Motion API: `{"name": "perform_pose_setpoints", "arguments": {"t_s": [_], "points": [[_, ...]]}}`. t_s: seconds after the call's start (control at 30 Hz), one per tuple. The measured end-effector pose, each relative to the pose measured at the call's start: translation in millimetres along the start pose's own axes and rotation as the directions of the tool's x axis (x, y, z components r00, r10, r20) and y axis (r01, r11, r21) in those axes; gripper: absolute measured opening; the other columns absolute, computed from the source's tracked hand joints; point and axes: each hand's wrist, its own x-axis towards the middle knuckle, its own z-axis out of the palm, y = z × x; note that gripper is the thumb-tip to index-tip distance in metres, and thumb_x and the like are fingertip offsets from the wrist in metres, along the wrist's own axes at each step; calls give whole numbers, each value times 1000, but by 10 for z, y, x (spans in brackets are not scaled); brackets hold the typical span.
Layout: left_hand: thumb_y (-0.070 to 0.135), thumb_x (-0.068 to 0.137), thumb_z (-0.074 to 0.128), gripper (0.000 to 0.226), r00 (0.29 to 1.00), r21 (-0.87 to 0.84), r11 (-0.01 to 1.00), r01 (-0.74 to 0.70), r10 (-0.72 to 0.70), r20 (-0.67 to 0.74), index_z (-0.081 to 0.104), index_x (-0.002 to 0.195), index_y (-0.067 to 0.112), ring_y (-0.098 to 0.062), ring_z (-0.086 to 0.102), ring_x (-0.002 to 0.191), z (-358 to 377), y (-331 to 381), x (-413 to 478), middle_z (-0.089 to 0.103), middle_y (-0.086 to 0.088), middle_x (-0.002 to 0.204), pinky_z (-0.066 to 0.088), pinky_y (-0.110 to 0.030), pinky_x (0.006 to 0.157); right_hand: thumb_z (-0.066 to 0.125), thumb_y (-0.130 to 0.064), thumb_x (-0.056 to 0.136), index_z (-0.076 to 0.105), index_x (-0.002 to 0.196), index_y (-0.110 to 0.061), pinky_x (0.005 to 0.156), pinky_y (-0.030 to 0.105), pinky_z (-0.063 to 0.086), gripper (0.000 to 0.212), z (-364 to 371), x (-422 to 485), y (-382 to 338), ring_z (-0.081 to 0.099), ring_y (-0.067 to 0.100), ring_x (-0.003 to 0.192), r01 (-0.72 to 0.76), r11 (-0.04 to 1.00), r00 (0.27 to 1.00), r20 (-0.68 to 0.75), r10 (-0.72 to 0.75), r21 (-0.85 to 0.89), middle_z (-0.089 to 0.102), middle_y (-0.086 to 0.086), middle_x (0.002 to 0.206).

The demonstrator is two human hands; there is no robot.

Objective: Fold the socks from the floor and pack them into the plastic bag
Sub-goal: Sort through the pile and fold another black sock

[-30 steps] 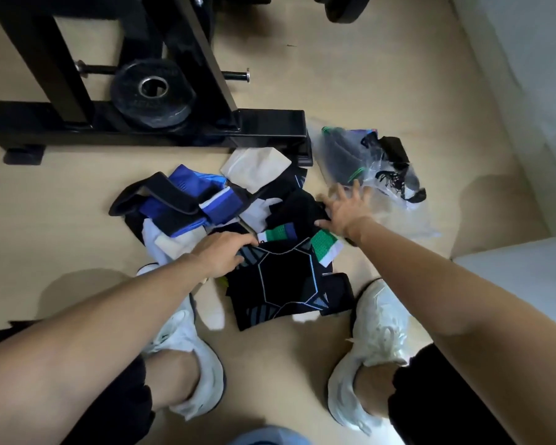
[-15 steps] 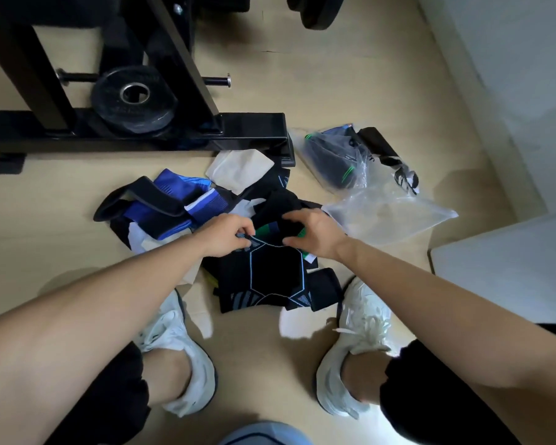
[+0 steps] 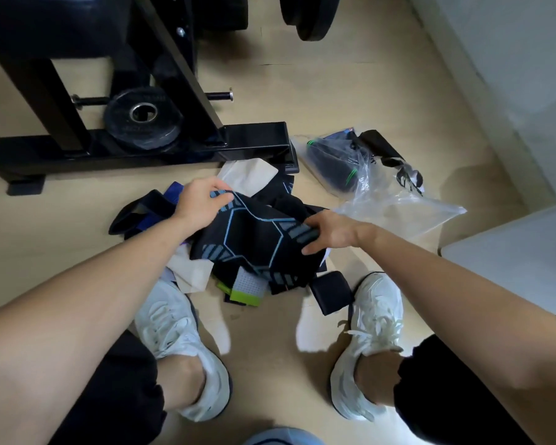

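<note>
A black sock with blue lines and grey bars (image 3: 254, 239) is lifted above the sock pile (image 3: 206, 274) on the floor. My left hand (image 3: 199, 203) grips its far left end. Its right end is pinched by my right hand (image 3: 331, 232). Under it lie white, blue, black and green-trimmed socks. A clear plastic bag (image 3: 392, 207) lies to the right of the pile, with dark socks (image 3: 331, 165) inside its far part.
A black weight bench frame (image 3: 148, 146) with a weight plate (image 3: 142, 120) stands just behind the pile. My white shoes (image 3: 174, 335) (image 3: 373, 335) flank the near floor. A white wall and a white block (image 3: 514, 261) close the right side.
Both hands took hold of the black patterned sock and raised it off the pile, spreading it out. The right hand came back from the bag side.
</note>
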Motion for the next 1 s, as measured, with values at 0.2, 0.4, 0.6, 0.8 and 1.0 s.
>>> {"name": "perform_pose_setpoints", "arguments": {"t_s": [0.2,0.4,0.6,0.8,1.0], "points": [[37,85,78,10,995,143,985,98,-93,-39,70,83,31,-19,68,87,-370,-98,136,74,5,89,55,-35,80,71,-14,90,64,88,-6,52,14,45,11,-50,-12,-79,58,1,53,64,897,973,-226,41,438,59,-2,68],[25,86,78,18,958,-33,957,287,-285,37,71,82,10,-25,66,73,-271,-286,33,74,-12,79,53,-35,73,72,-13,90,45,65,-19,63,41,49,37,-54,108,-10,49,22,62,141,754,854,-464,235,642,42,-9,48],[21,92,74,30,935,-331,879,344,-289,204,67,117,4,-17,67,71,-90,244,8,74,-14,103,62,-25,65,70,-9,91,61,86,-15,55,30,45,12,-52,100,-168,50,8,47,289,658,827,-527,194,696,52,-13,50],[24,90,76,38,934,-397,860,321,-217,285,65,120,4,-24,73,80,175,690,19,72,-16,111,62,-30,69,71,-3,88,67,91,-1,59,13,44,5,98,47,-440,54,0,58,359,671,832,-548,84,649,62,-3,73],[20,92,74,23,940,-484,824,294,-158,302,66,108,6,-22,74,79,289,1021,-47,75,-15,97,62,-26,71,67,1,90,73,92,-8,73,25,57,11,81,-161,-552,66,13,74,418,590,857,-516,-3,690,72,5,84]]}}
